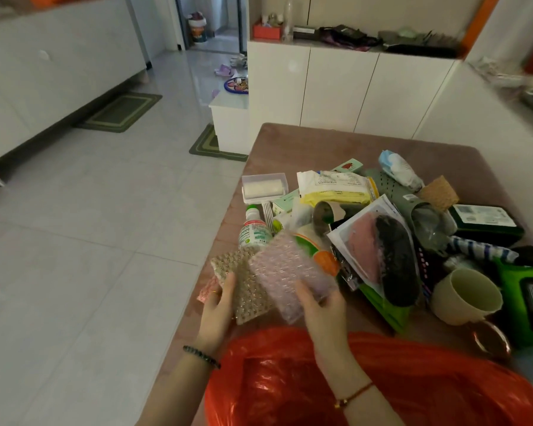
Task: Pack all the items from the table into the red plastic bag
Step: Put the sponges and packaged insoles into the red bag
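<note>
The red plastic bag (413, 388) lies crumpled at the near edge of the brown table (290, 142), under my forearms. My left hand (217, 305) holds a beige bubble-wrap pouch (250, 284) by its lower left corner. My right hand (323, 305) grips a pink bubble-wrap pouch (286, 265) that overlaps the beige one. Both pouches hang just above the table's left edge, beyond the bag. A pile of items fills the table to the right, among them a white bottle (254, 232), a cream mug (465, 296) and a yellow-white packet (336, 186).
A clear box with a white roll (265, 186), a green package (526, 293), a dark green box (486, 222), a cork piece (439, 192) and a packaged dark brush (394, 256) lie in the pile. White cabinets (336, 87) stand behind the table. Tiled floor (105, 241) lies to the left.
</note>
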Demonstrator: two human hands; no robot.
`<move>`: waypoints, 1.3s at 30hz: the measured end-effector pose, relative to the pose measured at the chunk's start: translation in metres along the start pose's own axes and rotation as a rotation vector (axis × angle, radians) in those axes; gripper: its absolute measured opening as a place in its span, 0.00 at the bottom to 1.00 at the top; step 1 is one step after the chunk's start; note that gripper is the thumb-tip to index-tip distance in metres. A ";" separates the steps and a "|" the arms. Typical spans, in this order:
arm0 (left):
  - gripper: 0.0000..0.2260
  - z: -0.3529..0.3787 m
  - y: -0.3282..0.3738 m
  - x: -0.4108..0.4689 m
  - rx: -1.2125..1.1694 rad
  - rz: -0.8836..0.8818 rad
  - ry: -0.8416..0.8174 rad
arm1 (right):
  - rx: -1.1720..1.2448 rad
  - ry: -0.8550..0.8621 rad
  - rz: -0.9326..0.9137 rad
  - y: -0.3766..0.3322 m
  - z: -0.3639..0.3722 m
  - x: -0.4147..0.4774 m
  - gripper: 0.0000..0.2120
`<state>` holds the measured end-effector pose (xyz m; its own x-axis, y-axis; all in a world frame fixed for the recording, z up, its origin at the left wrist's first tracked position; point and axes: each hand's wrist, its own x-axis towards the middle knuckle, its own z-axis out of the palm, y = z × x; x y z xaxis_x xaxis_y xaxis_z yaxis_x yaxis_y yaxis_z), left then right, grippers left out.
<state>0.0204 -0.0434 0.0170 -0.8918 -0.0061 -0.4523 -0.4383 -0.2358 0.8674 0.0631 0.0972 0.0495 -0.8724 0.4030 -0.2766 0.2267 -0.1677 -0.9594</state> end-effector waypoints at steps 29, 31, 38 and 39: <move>0.24 -0.056 0.036 -0.002 0.359 0.006 -0.093 | 0.219 -0.147 0.527 0.017 0.055 0.011 0.12; 0.22 -0.046 0.039 -0.027 0.350 0.045 -0.190 | 0.177 -0.178 0.418 0.004 0.032 -0.008 0.15; 0.31 0.004 0.011 -0.074 0.520 0.109 -0.461 | -0.136 -0.252 0.190 -0.016 -0.027 -0.058 0.21; 0.30 0.007 0.006 -0.076 0.557 0.130 -0.482 | -0.182 -0.231 0.181 -0.015 -0.034 -0.063 0.26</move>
<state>0.0851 -0.0373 0.0583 -0.8347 0.4561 -0.3087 -0.2031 0.2660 0.9423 0.1292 0.1046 0.0797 -0.8815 0.1633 -0.4431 0.4418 -0.0461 -0.8959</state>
